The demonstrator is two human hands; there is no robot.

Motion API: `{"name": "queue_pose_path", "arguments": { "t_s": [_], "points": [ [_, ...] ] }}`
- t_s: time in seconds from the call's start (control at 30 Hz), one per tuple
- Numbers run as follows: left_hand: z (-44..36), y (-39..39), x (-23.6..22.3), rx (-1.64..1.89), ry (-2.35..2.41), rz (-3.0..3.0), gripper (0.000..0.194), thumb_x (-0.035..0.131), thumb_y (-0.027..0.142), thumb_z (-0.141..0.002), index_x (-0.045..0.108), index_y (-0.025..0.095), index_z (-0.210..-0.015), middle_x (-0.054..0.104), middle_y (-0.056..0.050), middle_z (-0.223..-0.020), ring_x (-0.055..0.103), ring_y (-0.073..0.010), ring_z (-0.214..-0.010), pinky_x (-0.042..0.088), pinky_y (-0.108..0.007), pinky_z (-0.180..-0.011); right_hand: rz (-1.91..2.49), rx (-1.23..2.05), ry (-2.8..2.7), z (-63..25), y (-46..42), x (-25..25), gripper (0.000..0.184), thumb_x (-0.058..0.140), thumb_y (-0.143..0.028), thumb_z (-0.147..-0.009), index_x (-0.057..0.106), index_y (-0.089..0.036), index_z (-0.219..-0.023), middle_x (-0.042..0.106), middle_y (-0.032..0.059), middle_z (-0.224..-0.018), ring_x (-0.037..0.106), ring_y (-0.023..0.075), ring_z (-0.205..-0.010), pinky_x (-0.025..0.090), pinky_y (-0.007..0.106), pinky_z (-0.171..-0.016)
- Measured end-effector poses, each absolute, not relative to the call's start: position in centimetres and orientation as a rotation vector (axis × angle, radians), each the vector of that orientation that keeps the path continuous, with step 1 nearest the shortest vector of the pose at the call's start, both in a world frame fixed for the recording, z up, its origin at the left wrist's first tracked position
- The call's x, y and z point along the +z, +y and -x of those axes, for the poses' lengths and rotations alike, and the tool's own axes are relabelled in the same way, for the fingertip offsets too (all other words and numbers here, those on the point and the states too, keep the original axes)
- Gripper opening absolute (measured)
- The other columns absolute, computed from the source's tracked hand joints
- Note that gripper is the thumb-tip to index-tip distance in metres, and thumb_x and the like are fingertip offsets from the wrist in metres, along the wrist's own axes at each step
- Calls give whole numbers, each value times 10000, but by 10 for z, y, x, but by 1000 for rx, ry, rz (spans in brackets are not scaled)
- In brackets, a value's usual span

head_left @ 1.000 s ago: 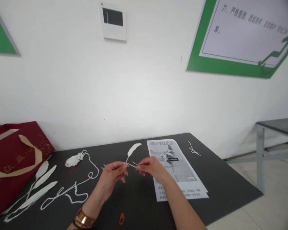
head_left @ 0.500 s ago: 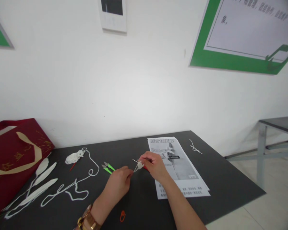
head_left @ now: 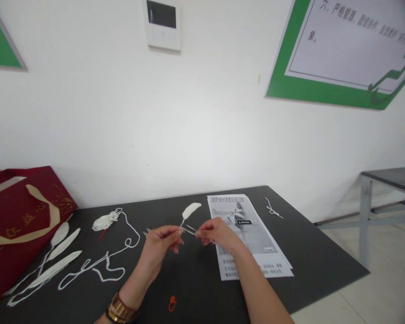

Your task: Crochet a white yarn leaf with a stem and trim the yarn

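My left hand [head_left: 160, 243] and my right hand [head_left: 218, 235] are raised just above the dark table [head_left: 310, 252], fingers pinched. Between them runs a thin stem that carries a small white petal [head_left: 191, 209], which points up and to the right. My left fingertips pinch the stem near the petal's base, and my right fingertips pinch its other end, together with something red I cannot make out. A gold watch [head_left: 119, 309] is on my left wrist.
A printed instruction sheet [head_left: 253, 243] lies right of my hands. White yarn [head_left: 104, 265] with a small bundle [head_left: 104, 221], several white petals [head_left: 59, 252], and an orange clip [head_left: 172, 303] lie to the left and front. A red bag [head_left: 16, 220] stands far left.
Half a second ago my hands were low on the table with the petal bunched at my right fingers. Now both hands are raised and apart, the stem stretched between them and the petal pointing up.
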State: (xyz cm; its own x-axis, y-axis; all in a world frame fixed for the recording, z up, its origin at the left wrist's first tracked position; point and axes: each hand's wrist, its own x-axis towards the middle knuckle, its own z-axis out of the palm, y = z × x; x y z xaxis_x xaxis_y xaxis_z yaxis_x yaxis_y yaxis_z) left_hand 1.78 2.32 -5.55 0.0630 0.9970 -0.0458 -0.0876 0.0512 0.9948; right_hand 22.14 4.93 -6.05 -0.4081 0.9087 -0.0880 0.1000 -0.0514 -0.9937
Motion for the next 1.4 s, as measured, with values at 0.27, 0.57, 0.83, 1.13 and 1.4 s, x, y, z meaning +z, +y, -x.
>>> {"name": "queue_pose_path", "arguments": {
  "t_s": [0.27,0.57,0.83,1.13,1.4],
  "points": [
    [-20,23,-69,860,1431,-1980,215,484,183,-743,694,178,-700,638,-38,-636,569,-153,-580,369,-234,-543,873,1448,-1357,-218,46,-47,306,678,-415,-693,664,-110,-689,591,25,-580,534,105,-498,422,205,-485],
    [-30,5,-48,844,923,-1562,180,618,307,-714,678,150,-652,574,-25,-571,506,-112,-466,393,-225,-449,1193,1115,-1460,-229,63,-64,252,647,-378,-701,683,-129,-706,600,18,-585,522,117,-514,421,204,-479],
    [-9,34,-64,1384,1227,-826,322,730,333,-572,665,109,-792,632,-31,-575,525,-99,-432,418,-220,-449,952,1516,-1600,-216,42,-48,279,667,-397,-696,663,-119,-674,577,12,-533,523,98,-468,336,165,-416],
    [-21,22,-71,1262,1575,-1820,220,508,330,-788,675,188,-797,627,-26,-659,574,-147,-586,423,-233,-557,703,1459,-1137,-231,47,-47,534,496,-656,-736,547,-160,-545,349,-38,-452,279,68,-367,328,212,-359],
    [-27,13,-69,1316,1531,-2053,181,460,234,-831,632,181,-822,609,-22,-704,566,-138,-639,417,-227,-602,960,1164,-1486,-191,42,-58,366,718,-386,-672,668,-183,-972,633,47,-923,577,181,-847,465,253,-707]
  ]
}}
